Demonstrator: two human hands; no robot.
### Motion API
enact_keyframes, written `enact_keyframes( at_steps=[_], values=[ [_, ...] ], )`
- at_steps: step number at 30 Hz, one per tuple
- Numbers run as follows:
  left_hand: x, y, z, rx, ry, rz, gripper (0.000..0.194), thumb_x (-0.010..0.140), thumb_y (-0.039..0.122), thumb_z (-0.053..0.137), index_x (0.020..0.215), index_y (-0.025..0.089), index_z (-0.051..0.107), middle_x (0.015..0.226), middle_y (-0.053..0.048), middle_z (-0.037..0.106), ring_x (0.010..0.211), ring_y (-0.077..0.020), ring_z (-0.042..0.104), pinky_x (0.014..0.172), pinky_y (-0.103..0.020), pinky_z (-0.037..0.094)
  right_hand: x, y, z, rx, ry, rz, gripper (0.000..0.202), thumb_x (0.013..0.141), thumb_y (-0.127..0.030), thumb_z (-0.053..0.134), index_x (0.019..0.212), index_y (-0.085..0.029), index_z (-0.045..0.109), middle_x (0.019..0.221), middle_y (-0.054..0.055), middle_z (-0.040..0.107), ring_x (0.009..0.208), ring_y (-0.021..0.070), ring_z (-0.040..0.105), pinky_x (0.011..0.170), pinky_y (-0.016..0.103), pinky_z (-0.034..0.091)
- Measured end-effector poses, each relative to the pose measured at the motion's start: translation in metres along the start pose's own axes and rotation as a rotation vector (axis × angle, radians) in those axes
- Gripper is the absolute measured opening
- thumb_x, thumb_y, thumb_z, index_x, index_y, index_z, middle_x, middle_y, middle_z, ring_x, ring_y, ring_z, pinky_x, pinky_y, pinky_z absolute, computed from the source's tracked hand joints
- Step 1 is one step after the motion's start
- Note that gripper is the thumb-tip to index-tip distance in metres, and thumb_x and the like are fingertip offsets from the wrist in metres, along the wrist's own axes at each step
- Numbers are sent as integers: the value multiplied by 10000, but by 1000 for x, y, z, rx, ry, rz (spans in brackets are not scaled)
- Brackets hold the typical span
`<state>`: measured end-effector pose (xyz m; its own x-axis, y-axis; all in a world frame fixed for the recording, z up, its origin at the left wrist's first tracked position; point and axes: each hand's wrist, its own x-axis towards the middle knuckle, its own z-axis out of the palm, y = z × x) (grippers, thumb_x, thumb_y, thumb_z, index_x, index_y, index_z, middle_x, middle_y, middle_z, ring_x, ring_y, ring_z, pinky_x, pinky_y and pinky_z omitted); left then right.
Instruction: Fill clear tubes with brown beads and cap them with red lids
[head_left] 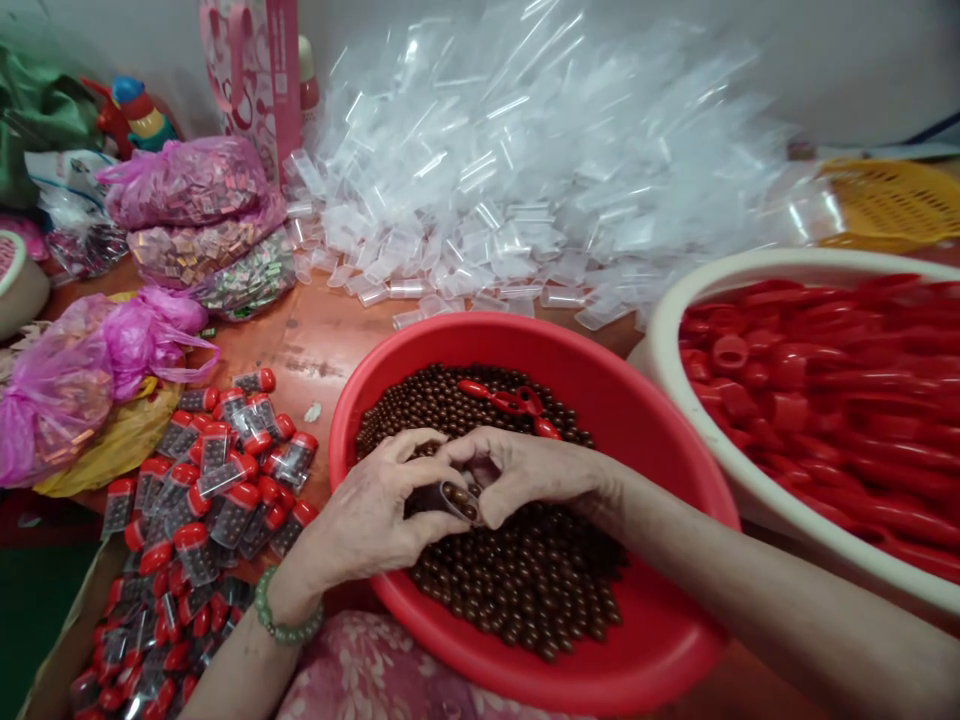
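Observation:
My left hand (386, 500) wraps round a small clear plastic tube (435, 497), tilted, its oval mouth towards the right. Dark brown balls (459, 497) show inside that mouth. My right hand (517, 470) is bent against the tube, its thumb and fingers curled close to the mouth; whatever lies between them is hidden. Both hands are over a red basin (667, 520) holding a heap of shiny brown balls (517, 585). Several red plastic caps (510, 400) rest on the balls behind my right hand. A green bead bracelet (281, 615) circles my left wrist.
Filled clear tubes with red caps (217, 470) pile up at left, some in a box below. Empty clear tubes (510, 200) heap up behind the basin. Right stands a white tub (675, 310) of red plastic parts (840, 410). Pink bags (187, 190) and a yellow basket (892, 200) lie farther back.

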<state>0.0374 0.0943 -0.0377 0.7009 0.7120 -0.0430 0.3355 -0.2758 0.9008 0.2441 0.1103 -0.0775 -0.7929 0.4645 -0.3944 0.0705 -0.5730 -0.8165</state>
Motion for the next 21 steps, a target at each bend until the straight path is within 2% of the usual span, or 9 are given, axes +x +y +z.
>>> enact_keyframes(
  at_steps=[3,6,8,12,15,18,21],
  values=[
    [1,-2,-1,-142,73,-15,120,783,248,729,896,208,724,1295,-81,555,1220,-224,538,1076,-367,381,-5,-5,1,-1,2,-22,491,539,-429,858,891,-157,649,717,-47,623,618,74,553,607,203,437],
    [-1,-1,-3,-233,179,-21,117,769,207,735,881,182,708,1265,-95,580,1205,-228,551,1056,-371,398,-9,-11,1,-66,39,-33,444,651,-423,795,971,-154,647,724,-26,644,635,94,583,632,225,459],
    [-3,2,-3,-189,217,-4,94,796,168,693,890,177,687,1238,-95,599,1176,-219,563,1029,-360,415,-10,-15,0,-202,83,-49,365,729,-421,729,964,-150,660,741,-17,644,669,109,595,665,245,471],
    [-4,9,-1,-130,206,17,93,865,179,601,944,173,649,1150,-87,646,1059,-188,607,950,-311,451,-15,-20,-3,-579,75,-71,289,787,-402,674,941,-159,705,909,27,687,880,172,633,864,331,479],
    [-4,9,0,-192,196,-55,149,886,227,587,1015,172,639,1076,-74,672,973,-172,624,887,-284,470,-22,-25,-4,-722,101,-130,310,798,-414,672,1011,-193,716,1096,50,679,1056,211,615,995,384,435],
    [-3,8,0,-259,172,-139,167,902,256,569,1031,174,636,995,-53,677,917,-160,621,842,-267,467,-31,-30,-4,-736,178,-163,328,810,-441,655,1050,-224,708,1104,35,688,1072,210,622,988,370,453],
    [-2,7,1,-312,169,-167,160,905,281,566,998,166,626,942,-44,670,872,-152,611,798,-256,461,-34,-31,-6,-734,252,-112,324,803,-434,657,1040,-217,700,1031,27,716,993,210,653,907,343,496]
  ],
)
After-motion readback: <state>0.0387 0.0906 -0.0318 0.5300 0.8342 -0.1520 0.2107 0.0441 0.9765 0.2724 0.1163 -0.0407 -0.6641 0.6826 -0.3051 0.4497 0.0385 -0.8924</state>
